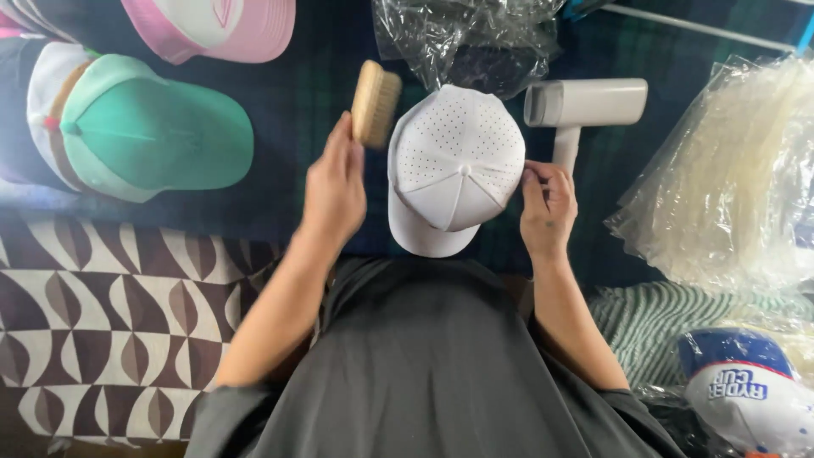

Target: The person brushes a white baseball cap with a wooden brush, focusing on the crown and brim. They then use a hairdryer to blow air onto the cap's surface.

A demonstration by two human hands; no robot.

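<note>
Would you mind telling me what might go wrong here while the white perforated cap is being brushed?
1. The right hand pinches only the edge of the white perforated cap, so firm strokes might twist it loose.
2. The left hand holds the wooden bristle brush by one end; it may slip.
3. The white handheld appliance lies close beside the cap and could get knocked.

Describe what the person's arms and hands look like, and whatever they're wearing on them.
Both forearms are bare, and the left hand and right hand wear no gloves. No rings, watch or bracelets are visible. Loose dark grey short sleeves end near the elbows, matching the dark grey garment over the torso.
</note>
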